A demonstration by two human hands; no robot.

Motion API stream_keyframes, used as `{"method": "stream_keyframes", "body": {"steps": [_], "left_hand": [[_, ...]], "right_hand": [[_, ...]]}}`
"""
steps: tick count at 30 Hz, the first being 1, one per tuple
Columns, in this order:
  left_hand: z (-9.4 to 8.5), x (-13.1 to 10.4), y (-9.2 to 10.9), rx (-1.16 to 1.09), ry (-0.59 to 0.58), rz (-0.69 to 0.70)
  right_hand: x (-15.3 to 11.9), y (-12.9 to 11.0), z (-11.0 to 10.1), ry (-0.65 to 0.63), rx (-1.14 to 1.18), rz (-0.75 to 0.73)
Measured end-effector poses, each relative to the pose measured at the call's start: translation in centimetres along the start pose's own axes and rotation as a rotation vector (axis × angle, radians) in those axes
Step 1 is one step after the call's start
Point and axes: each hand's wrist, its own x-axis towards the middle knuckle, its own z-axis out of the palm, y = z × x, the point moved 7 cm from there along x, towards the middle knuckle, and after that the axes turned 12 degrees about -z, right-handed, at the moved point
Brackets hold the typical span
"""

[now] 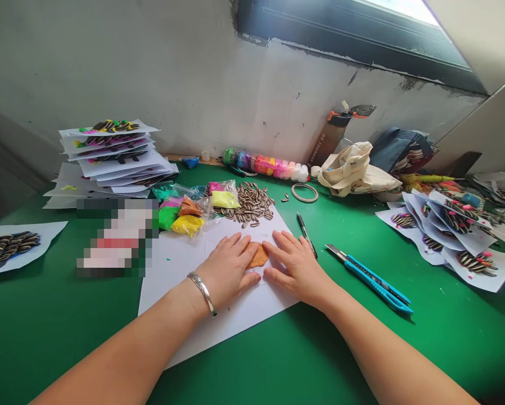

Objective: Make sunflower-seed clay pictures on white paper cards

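A flat orange piece of clay (259,257) lies on the white paper (172,261), between the left hand (231,263) and right hand (295,265), touched by fingers of both. The fingers lie flat and slightly spread, gripping nothing. Beyond, small clear bags (188,226) hold yellow, green, purple and orange lumps; a long clear pack (271,166) holds many colours. The brown bottle's (326,142) contents are hard to tell

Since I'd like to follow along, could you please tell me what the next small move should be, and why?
I would probably press gently around the orange piece's edge: it lies flat on the white paper, the left hand partly covers it, and the right hand is at its other side.
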Motion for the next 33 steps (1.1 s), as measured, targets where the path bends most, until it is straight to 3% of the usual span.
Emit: {"method": "stream_keyframes", "body": {"steps": [33], "left_hand": [[0.34,-0.12,-0.23,0.015,0.056,-0.011]], "right_hand": [[0.16,-0.80,-0.18,-0.027,-0.015,0.039]]}}
